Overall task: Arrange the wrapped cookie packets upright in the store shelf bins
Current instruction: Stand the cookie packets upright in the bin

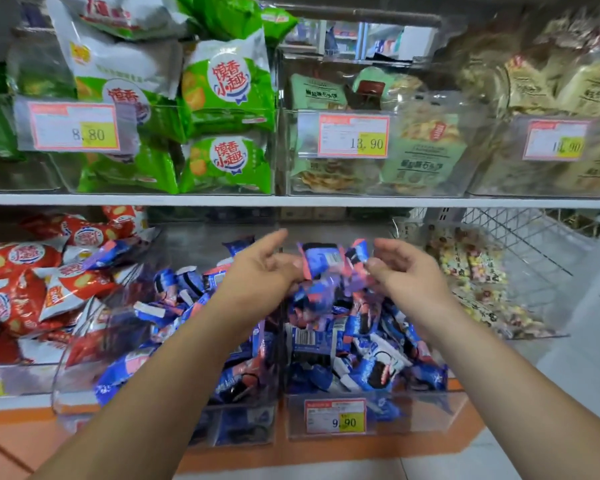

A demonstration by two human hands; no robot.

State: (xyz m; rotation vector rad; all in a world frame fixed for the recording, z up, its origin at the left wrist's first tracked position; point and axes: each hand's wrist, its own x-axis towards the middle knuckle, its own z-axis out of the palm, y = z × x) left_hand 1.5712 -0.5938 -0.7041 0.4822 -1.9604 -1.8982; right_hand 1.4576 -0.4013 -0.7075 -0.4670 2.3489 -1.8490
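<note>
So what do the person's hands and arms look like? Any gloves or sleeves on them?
No gloves and no sleeves. The left hand and right hand are bare, and the left arm and right arm are bare right down to the picture's edge. No watch, bracelet or ring shows on the parts in view.

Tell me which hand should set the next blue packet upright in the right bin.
Right, probably. The right hand pinches an upright blue packet above the bin with the 9.90 tag; the left hand sits nearer the divider, its grip unclear.
</note>
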